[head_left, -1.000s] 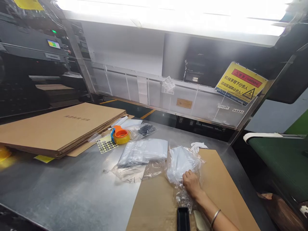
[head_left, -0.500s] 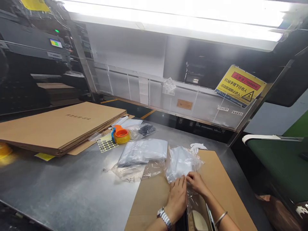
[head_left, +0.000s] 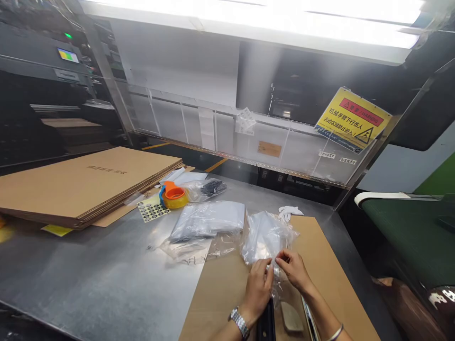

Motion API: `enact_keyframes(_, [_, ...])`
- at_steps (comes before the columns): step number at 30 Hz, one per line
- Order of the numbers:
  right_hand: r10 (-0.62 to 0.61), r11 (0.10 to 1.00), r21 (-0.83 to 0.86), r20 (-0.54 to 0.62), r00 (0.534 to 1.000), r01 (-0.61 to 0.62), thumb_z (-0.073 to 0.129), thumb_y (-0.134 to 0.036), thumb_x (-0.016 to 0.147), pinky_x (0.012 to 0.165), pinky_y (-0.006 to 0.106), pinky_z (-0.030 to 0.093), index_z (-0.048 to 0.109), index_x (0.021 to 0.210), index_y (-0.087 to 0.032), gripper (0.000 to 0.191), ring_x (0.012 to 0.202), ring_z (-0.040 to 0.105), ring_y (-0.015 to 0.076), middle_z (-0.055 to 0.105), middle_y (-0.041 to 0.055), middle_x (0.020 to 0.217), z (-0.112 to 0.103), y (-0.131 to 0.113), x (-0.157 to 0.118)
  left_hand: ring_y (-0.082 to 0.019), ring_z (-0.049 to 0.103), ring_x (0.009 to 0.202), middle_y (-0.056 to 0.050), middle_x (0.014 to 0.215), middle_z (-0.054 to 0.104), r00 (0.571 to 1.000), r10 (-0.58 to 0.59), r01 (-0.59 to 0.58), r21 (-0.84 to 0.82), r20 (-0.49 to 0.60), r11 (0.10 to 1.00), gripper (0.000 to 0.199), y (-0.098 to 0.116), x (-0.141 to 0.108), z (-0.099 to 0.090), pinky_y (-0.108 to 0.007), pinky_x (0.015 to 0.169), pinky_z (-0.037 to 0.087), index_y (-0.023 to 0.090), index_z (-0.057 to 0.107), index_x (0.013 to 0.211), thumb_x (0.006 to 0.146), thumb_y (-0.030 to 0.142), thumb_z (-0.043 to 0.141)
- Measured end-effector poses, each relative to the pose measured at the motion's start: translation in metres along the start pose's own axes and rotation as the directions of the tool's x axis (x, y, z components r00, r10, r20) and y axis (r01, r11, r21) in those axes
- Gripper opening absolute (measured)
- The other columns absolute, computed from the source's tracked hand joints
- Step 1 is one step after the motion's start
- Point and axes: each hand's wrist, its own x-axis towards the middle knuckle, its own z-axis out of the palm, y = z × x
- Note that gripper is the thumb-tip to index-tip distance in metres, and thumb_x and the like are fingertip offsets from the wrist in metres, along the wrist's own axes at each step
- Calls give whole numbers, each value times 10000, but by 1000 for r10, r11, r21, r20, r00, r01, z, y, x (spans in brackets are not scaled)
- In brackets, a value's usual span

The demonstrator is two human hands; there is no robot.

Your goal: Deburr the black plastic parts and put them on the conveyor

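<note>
My left hand (head_left: 259, 289), with a metal watch at the wrist, pinches a clear plastic bag (head_left: 279, 286) at its top edge. Beside it my right hand (head_left: 294, 270) has thumb and fingertips pressed together on the same film. Below the hands, a black bar-shaped part (head_left: 266, 322) and a rounded tan block (head_left: 291, 316) lie over the cardboard sheet (head_left: 320, 265). Just beyond the fingertips is a crumpled bag of white plastic (head_left: 266, 237). A stack of clear bags (head_left: 209, 220) lies to its left.
Flat cartons (head_left: 88, 182) are stacked at the left. Near them are an orange tape dispenser (head_left: 174, 194) and a sticker sheet (head_left: 153, 209). White gloves (head_left: 289, 212) lie at the back. A green conveyor (head_left: 408, 237) stands at the right, behind a metal frame post.
My right hand has moved slightly apart from my left hand, and the film between them is lifted a little. The view has shifted slightly.
</note>
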Motion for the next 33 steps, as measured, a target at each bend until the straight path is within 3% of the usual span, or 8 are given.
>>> enact_keyframes(6, [25,996,90,-41,999,-22,562,-329,867,619,268,497,592,846,-131,201,661,582,97,604,-18,779,10,5,-5,-103,590,579,22,653,611,982,-184,185,-34,31,982,269,-8,20,8,-269,576,502,122,599,761,884,337,495])
enact_keyframes(14, [155,971,222,-304,940,-89,518,-345,894,602,264,510,569,1001,-138,238,690,594,103,610,10,885,-5,25,8,-148,615,743,-18,803,638,976,-214,216,127,-34,968,230,-5,30,6,-356,725,501,130,603,876,891,325,481])
enact_keyframes(20, [106,987,152,-389,915,-50,515,-357,894,626,277,503,579,941,-135,235,685,589,104,607,-1,837,-10,14,-1,-246,631,841,-132,860,667,985,-168,171,128,-35,977,324,4,23,-3,-383,748,458,85,594,995,890,340,424])
enact_keyframes(23, [41,998,63,-383,923,-18,507,-372,893,622,274,479,580,870,-137,247,658,571,104,585,-22,755,-11,-4,-11,-262,638,795,-147,786,670,989,-140,144,83,-57,986,379,10,17,-9,-355,704,445,99,620,891,881,400,391])
enact_keyframes(26, [-41,999,-35,-314,949,31,498,-361,890,591,250,431,591,804,-156,241,630,548,110,576,-27,689,-10,-26,-23,-192,642,669,-89,774,683,991,-115,116,4,-73,993,407,11,16,-6,-277,597,453,109,576,1017,841,455,455])
enact_keyframes(29, [-110,988,-133,-258,960,78,494,-320,880,613,251,405,606,770,-180,210,668,551,138,598,0,703,-9,-42,-35,-138,604,528,-20,640,659,994,-71,68,-34,-79,997,282,7,16,0,-230,508,431,132,610,891,860,358,445])
enact_keyframes(31, [-137,977,-194,-257,957,88,462,-295,890,639,263,398,603,784,-181,210,706,552,159,604,26,733,-7,-48,-42,-147,601,546,-21,612,636,992,-42,41,-11,-118,999,273,4,11,1,-246,528,439,134,617,829,882,266,384])
enact_keyframes(33, [-165,962,-253,-243,956,101,416,-274,905,664,274,392,601,811,-182,227,747,545,177,604,48,765,-5,-54,-48,-189,620,694,-77,750,655,984,-2,11,47,-176,999,285,3,1,-2,-305,626,463,114,603,976,885,201,347])
